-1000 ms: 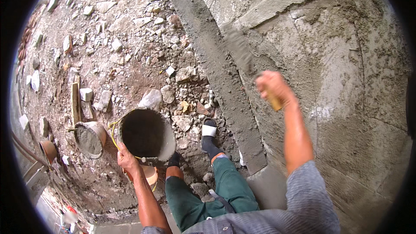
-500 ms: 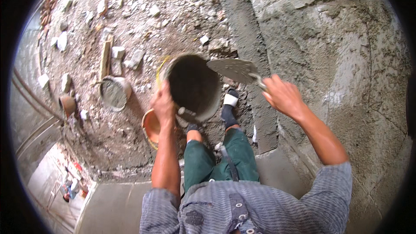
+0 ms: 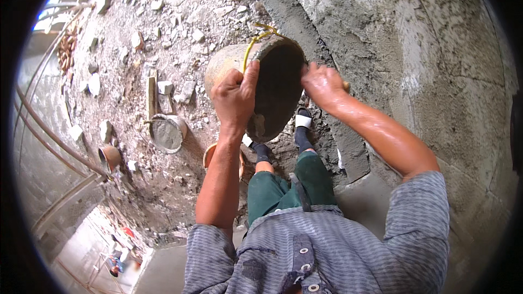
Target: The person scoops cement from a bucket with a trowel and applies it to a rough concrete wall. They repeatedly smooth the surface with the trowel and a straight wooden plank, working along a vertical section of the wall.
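Note:
A large cement-stained bucket (image 3: 222, 61) hangs tilted in front of me, its dark mouth facing right toward the wall. My left hand (image 3: 235, 100) is closed on the near left of its rim, beside the yellow handle (image 3: 251, 49). At the opposite side of the rim my right hand (image 3: 325, 84) is closed around a trowel; only the tip of its handle (image 3: 346, 85) shows. The trowel's blade is out of sight, and I cannot tell whether it is inside the bucket. Some grey mortar clings to the bucket's lower inner side.
A smaller bucket of grey mortar (image 3: 168, 134) stands on the rubble at left, by a wooden plank (image 3: 151, 98). An orange bucket (image 3: 210, 155) is partly hidden behind my left forearm. Rough mortared wall (image 3: 403, 81) fills the right. Another person (image 3: 115, 261) is far off at lower left.
The bucket has risen and tipped toward the right, with my left hand still on its rim. My right hand has brought the trowel left to the bucket, and its blade has gone from view.

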The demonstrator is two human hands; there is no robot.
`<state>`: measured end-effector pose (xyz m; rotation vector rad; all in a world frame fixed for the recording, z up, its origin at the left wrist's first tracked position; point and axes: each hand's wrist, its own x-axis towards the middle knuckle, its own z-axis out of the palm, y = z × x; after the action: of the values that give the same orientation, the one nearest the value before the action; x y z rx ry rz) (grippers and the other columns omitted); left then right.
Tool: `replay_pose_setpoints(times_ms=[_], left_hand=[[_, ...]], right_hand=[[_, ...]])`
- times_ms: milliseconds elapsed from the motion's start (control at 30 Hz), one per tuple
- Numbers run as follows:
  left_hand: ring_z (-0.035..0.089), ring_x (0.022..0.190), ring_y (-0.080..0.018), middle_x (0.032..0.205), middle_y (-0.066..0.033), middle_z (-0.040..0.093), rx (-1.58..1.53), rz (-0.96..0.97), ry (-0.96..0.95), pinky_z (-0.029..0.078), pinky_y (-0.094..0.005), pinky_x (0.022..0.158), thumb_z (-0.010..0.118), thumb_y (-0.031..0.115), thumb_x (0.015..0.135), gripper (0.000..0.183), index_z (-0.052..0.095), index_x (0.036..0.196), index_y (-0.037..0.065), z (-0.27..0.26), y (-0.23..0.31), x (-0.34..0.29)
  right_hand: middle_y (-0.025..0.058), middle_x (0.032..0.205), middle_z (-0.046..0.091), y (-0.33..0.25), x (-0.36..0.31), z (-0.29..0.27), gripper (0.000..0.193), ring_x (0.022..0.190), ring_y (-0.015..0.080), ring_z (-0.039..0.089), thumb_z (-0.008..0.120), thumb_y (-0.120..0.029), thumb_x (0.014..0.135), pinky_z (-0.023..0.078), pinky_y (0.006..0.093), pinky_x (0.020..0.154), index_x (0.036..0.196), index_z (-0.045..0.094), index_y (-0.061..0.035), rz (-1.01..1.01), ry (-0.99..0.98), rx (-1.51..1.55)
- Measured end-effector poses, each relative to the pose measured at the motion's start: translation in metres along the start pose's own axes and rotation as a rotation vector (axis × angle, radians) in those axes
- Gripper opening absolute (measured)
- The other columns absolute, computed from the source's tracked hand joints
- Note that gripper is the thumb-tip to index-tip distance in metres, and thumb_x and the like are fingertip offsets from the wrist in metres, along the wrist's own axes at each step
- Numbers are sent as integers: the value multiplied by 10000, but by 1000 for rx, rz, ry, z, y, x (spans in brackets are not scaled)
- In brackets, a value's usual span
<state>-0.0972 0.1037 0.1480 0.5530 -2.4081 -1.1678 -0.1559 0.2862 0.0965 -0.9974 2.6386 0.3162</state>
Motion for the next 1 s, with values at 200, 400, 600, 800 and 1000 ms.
replay_pose_setpoints(times_ms=[200,400,600,800,1000], left_hand=[[309,449,-36,460,43,380,-234,-79,-90,242,-239,398,701,178,766,415,431,483,38,-40,20,0],[329,495,-25,512,48,404,-364,-163,23,239,-206,451,675,122,785,402,421,478,66,-76,-1,-6],[281,496,-23,508,73,354,-491,-320,190,210,-210,448,639,203,826,456,369,473,99,-75,-47,-11],[315,493,-31,519,70,384,-456,-549,356,253,-214,437,591,287,857,441,386,503,122,-47,-90,-21],[587,701,-123,832,-63,627,-322,-674,355,492,-255,635,562,220,871,237,614,890,-10,-72,-169,-74]], right_hand=[[144,798,638,-26,-38,23,196,645,283,642,487,-208,798,521,408,569,722,610,-76,-104,-97,355],[175,772,618,-88,-53,7,314,747,364,602,565,-290,741,494,443,668,917,573,-30,-102,-110,969],[162,805,615,-99,-48,4,277,765,357,592,583,-259,715,481,434,680,886,574,-42,63,-95,943],[188,748,591,-76,-53,34,259,729,372,589,570,-273,711,472,450,627,801,528,-33,22,42,949],[162,677,574,-23,-57,58,289,606,314,567,616,-245,706,458,386,562,887,571,-24,-73,-33,1216]])
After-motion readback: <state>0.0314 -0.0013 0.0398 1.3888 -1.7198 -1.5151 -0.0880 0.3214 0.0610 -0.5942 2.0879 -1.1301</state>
